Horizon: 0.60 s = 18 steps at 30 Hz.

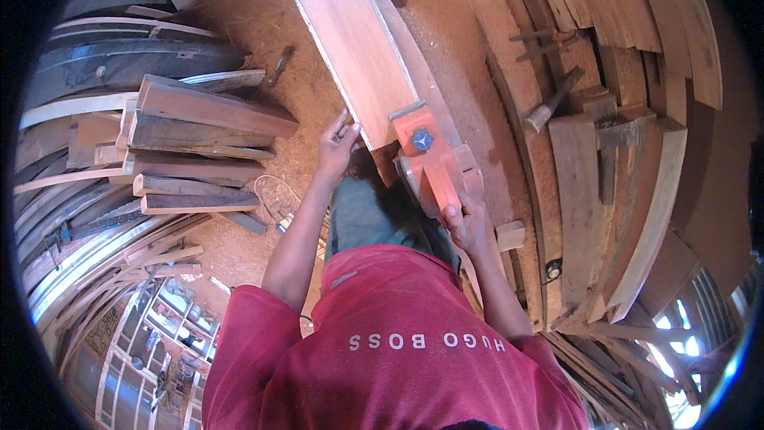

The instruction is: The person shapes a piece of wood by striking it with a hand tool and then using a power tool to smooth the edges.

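Note:
A long pale wooden board (350, 28) stretches away from me, its near end just before my legs. On its near right corner rests an orange electric hand planer (436, 171) with a blue front knob (420, 140). My right hand (468, 225) is closed around the planer's rear handle. At the board's left edge, close to the near end, is my left hand (339, 143), its fingers partly bent and apart. Those fingertips are at or very near the edge; firm contact is hard to make out. The planer hides its own sole.
Stacked timber pieces (207, 143) lie at left. On the right, a bench of thick planks (589, 215) holds a mallet-like wooden tool (555, 100) and a clamp-like metal tool (545, 41). A pale cord (274, 183) loops left of my legs. Sawdust (446, 0) covers the ground.

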### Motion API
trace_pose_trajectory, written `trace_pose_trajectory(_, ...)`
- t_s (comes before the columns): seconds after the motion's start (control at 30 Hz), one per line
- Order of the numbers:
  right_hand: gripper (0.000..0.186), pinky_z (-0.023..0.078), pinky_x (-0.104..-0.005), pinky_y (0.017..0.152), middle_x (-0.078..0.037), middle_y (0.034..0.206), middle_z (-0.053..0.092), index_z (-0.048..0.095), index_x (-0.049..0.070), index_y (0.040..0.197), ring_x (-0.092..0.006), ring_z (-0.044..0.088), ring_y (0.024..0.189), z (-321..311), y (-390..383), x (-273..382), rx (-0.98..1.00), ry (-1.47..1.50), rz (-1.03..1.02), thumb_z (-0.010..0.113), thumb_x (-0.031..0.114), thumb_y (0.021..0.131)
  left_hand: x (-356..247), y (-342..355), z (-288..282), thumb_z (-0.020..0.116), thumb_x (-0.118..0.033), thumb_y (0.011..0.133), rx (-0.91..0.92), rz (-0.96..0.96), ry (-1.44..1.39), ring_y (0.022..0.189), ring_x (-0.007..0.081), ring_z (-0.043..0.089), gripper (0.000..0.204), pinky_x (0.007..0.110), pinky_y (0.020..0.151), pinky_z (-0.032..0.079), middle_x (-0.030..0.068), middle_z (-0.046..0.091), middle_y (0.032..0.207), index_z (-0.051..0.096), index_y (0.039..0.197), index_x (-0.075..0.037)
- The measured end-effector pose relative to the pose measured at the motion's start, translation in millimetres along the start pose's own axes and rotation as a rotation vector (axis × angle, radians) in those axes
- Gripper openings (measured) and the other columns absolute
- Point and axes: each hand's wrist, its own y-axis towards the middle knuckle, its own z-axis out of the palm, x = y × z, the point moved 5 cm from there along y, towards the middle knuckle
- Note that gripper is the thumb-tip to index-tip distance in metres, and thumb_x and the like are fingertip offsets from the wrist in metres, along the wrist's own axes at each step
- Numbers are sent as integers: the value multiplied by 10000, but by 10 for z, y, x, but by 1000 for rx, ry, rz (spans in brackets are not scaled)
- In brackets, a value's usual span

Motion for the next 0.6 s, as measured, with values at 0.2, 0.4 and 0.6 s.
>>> trace_pose_trajectory(0.2,500,526,-438,720,-241,858,686,690,-8,1088,-385,696,816,77,624,517,-27,-54,11,567,458,956,5,37,-25,620,-185,1005,58,-39,-20,1045,149,636,621,316,863,553,92,651,1224,340,1538,-30)
trace_pose_trajectory(0.4,489,525,-469,730,-281,880,679,687,-4,1083,-434,689,849,216,1599,1287,-25,-122,-1,555,451,963,-68,126,-50,608,-66,992,63,-33,-136,1039,175,646,588,309,866,552,99,656,1159,354,1521,-23)
trace_pose_trajectory(0.6,519,512,-465,703,-294,873,672,682,-19,1045,-410,688,814,397,2563,2016,-113,-4,-170,549,477,967,-273,213,-65,638,-9,940,119,34,-41,1004,190,634,727,324,874,537,130,630,1090,237,1540,-96)
